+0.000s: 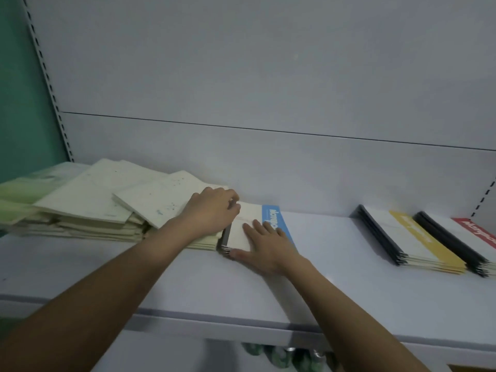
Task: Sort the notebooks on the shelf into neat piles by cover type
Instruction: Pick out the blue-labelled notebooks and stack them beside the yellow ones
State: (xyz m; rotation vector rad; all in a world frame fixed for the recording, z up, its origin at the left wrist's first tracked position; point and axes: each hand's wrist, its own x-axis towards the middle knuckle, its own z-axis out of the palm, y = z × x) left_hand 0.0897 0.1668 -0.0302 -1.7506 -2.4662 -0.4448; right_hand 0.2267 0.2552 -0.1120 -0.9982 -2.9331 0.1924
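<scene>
Lying directly under both hands, the blue-band notebook pile runs lengthwise away from the person — right hand flat, fingers straight, left hand curled on its far-left edge.

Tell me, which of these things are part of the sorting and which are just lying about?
Part of the job:
blue-band notebook pile, under the right hand
messy cream notebook heap, touched by the left hand
yellow-band notebook pile
red-band notebook pile

Just there:
green items below the shelf
</scene>
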